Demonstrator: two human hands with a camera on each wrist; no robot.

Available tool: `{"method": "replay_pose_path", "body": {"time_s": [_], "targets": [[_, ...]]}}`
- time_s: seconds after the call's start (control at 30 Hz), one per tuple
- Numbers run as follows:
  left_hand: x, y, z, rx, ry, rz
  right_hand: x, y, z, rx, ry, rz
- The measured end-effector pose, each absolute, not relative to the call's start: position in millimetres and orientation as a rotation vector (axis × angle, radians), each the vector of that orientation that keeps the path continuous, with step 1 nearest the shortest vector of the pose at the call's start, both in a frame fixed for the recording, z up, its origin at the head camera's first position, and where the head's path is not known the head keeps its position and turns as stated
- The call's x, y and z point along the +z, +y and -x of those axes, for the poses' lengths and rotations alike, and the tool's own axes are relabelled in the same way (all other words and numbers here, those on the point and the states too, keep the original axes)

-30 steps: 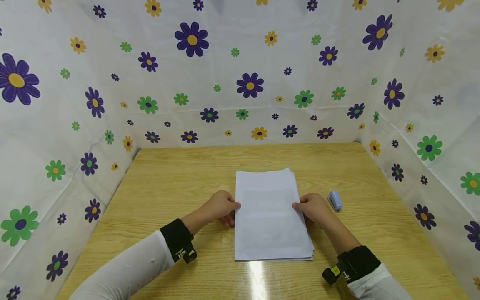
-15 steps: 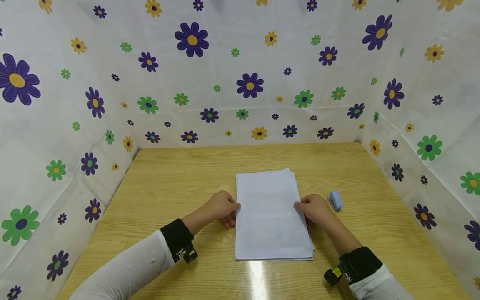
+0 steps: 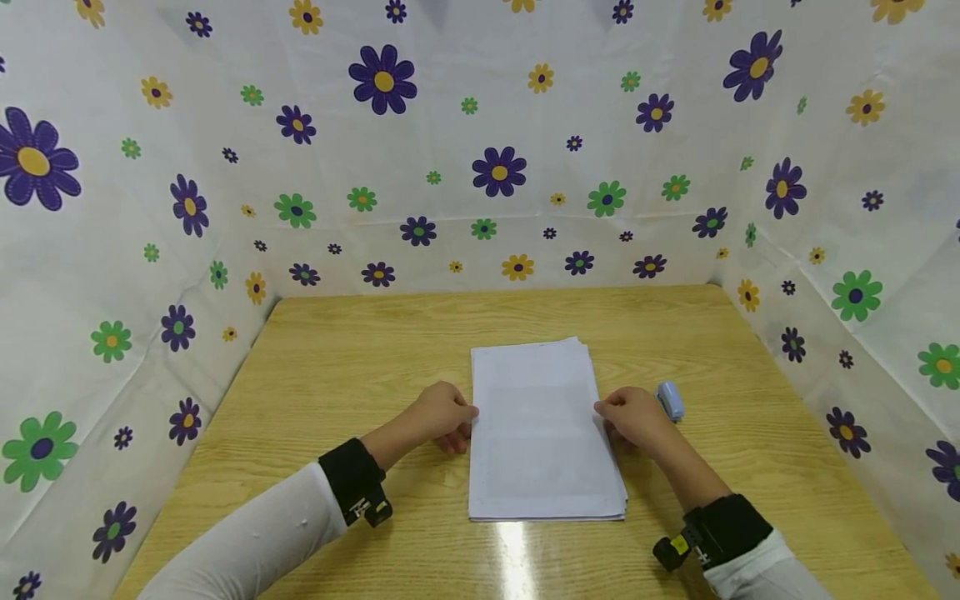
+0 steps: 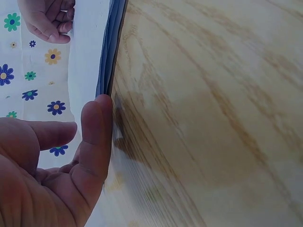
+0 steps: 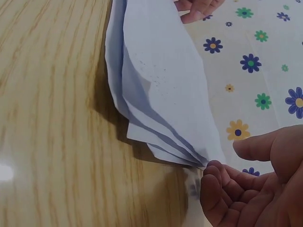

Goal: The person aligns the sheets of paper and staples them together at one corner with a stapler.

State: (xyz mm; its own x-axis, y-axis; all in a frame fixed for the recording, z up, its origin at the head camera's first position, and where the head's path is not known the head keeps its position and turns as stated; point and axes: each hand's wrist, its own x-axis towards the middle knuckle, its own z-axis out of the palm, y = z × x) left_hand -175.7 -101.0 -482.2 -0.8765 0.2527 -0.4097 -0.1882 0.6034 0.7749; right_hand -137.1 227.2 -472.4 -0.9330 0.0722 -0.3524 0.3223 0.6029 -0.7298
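Observation:
A stack of white paper sheets lies on the table, its sheets slightly fanned at the lower right corner. My left hand is at the stack's left side. In the left wrist view its fingertips meet the sheet edges, while the thumb stands apart from them. At the right side is my right hand; the right wrist view has its bent fingertips at the paper's edge and its thumb raised away. Several layered edges show there, curving and slightly separated.
A small light-blue stapler sits just beyond my right hand. The wooden table is bordered at the back and sides by a white flower-print cloth. Both wrists wear black bands with cameras.
My right hand has shifted slightly right, its thumb moving from over the paper to the edge. The top sheet's far left corner has come slightly nearer. The left hand is nearly still.

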Motion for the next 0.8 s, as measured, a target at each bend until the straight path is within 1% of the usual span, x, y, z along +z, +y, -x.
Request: {"method": "replay_pose_path", "body": {"time_s": [0.3,0.53,0.8], "targets": [[-480,-101,174,1.207,2.349,-0.04,-470,231,137,-1.312,2.528,-0.301],[-478,-97,177,1.177,2.395,0.009,-468,234,144,-1.438,2.461,-0.33],[-471,-98,184,1.326,2.325,0.078,-462,234,153,-1.523,2.324,-0.341]]}}
